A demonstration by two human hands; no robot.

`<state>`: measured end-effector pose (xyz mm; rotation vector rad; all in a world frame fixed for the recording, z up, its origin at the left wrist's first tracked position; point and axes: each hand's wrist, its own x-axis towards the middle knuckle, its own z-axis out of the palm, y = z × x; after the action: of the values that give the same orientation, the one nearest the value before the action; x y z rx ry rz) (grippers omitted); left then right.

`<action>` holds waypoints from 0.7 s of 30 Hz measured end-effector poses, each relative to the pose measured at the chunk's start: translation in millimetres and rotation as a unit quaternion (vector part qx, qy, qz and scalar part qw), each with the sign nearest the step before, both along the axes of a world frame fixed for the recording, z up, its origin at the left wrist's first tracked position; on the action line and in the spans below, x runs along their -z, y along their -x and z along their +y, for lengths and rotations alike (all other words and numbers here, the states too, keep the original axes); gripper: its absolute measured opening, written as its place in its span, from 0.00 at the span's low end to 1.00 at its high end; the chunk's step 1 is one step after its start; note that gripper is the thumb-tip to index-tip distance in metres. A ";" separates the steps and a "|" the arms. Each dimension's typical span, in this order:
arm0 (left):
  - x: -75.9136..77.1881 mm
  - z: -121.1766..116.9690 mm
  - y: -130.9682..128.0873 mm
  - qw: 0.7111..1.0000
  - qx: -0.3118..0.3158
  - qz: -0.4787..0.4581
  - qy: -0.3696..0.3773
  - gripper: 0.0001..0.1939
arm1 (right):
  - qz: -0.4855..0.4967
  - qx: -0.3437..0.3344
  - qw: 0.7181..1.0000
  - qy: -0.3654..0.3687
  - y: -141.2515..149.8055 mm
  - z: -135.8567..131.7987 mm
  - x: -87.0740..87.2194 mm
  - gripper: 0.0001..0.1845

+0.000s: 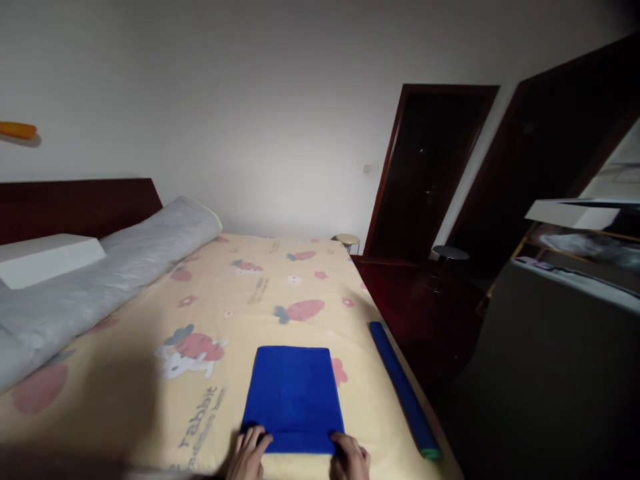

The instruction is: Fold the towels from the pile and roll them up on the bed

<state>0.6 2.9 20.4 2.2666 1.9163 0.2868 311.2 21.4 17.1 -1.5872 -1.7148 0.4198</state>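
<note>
A flat blue rectangle of cloth or felt-like sheet (294, 393) lies on the bed's patterned cover, with a crease running across near its front edge. At its near left corner, my left hand (247, 455) has its fingers bent over the edge, gripping it. The opposite near corner is pinched by my right hand (351, 456), thumb and fingers closed together. Both palms are partly cut off by the bottom of the view. To the right, a long blue roll (404, 390) with a green end lies along the bed's side edge.
A rolled grey quilt (135, 250) and a white box (47, 259) lie on the left by the dark headboard (75, 200). Two stools, one pale (348, 239) and one dark (451, 253), stand beyond the bed. A cluttered shelf (580, 247) rises on the right.
</note>
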 end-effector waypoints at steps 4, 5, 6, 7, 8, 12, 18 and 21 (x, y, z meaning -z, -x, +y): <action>-31.9 1.3 2.7 0.997 -0.035 0.054 0.029 0.41 | 0.016 -0.046 0.998 0.029 -0.4 9.1 -20.3 0.23; -37.5 0.8 6.0 0.998 -0.033 0.056 0.023 0.39 | 0.015 -0.044 0.998 0.032 0.3 9.3 -24.5 0.23; -42.6 0.0 9.9 0.998 -0.027 0.051 0.017 0.38 | 0.014 -0.040 0.999 0.035 1.1 9.0 -28.2 0.23; -47.5 -0.9 14.1 0.999 -0.018 0.039 0.014 0.36 | 0.011 -0.038 0.998 0.041 1.8 8.4 -31.5 0.23; -52.5 -1.9 18.3 1.000 -0.010 0.022 0.014 0.36 | 0.007 -0.038 0.998 0.048 2.3 7.7 -34.5 0.22; -74.1 -4.0 29.4 0.998 0.004 -0.045 0.036 0.31 | -0.019 -0.054 0.995 0.082 0.2 8.1 -44.7 0.18; -86.5 1.4 30.8 0.996 -0.031 -0.045 0.073 0.21 | -0.074 -0.071 0.987 0.127 1.3 10.0 -54.1 0.17; -80.3 2.3 14.8 0.995 -0.051 -0.021 0.083 0.25 | -0.107 -0.060 0.986 0.117 20.0 1.1 -54.4 0.19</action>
<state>-14.1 5.2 100.8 2.0468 1.9590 0.1793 291.2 22.5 71.5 -1.7529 -1.9904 0.5437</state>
